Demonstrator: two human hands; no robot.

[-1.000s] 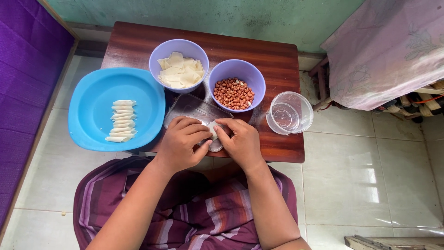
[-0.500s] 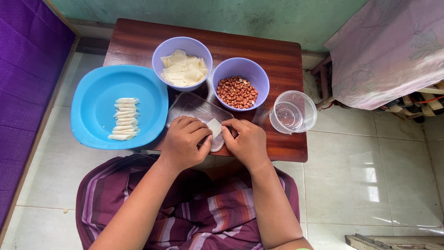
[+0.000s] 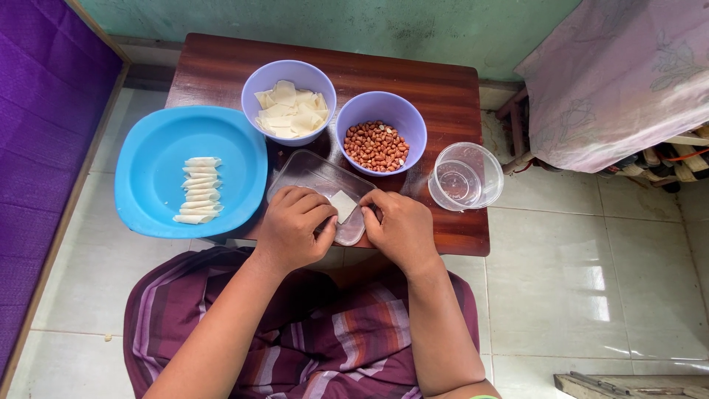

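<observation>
A small white dough square (image 3: 343, 205) lies on a clear plastic tray (image 3: 310, 176) at the near edge of the wooden table (image 3: 443, 89). My left hand (image 3: 292, 225) curls over the tray's near left side, fingertips touching the square. On the other side, my right hand (image 3: 399, 229) rests with fingers bent at the tray's near right corner. Just beyond the tray stand a lilac bowl of white dough squares (image 3: 289, 111) and a lilac bowl of peanuts (image 3: 377, 145).
A blue plate (image 3: 155, 148) holding several rolled white pieces (image 3: 196, 191) overhangs the table's left side. A clear plastic cup (image 3: 464, 176) sits at the right edge. A purple cushion is at far left, a cloth-draped stand at right, tiled floor around.
The view has shifted slightly. Both hands have stayed at the tray; the dough square now lies flatter and more exposed between them.
</observation>
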